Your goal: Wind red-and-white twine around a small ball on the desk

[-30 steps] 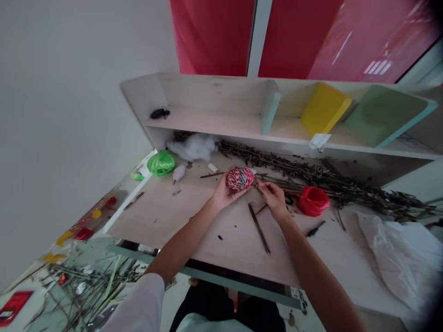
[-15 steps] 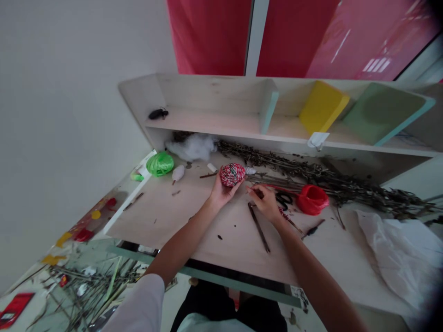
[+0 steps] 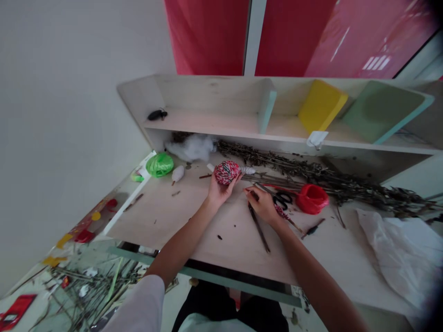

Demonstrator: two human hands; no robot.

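My left hand point(image 3: 221, 191) is closed around a ball wound with red, white and dark green string point(image 3: 226, 172). A white-wrapped neck point(image 3: 248, 170) sticks out of the ball to the right. Just right of the ball, my right hand point(image 3: 261, 202) pinches a thin red string point(image 3: 245, 190) at its fingertips. A red strand runs from behind that hand to a red roll of plastic twine point(image 3: 312, 199). Black-handled scissors point(image 3: 283, 200) lie beside the right hand, partly hidden. Below it rests a dark bent stick point(image 3: 259, 228).
Dried plant stems point(image 3: 311, 173) stretch along the desk's back under a shelf point(image 3: 207, 121). White stuffing point(image 3: 194, 147), a green twine ball point(image 3: 159, 164) and a small white-wrapped piece point(image 3: 177, 174) sit at the left. A plastic bag point(image 3: 398, 253) covers the right end.
My left hand has shifted slightly left with the wound ball, showing more of its white neck. My right hand has moved a little left and stays pinched.
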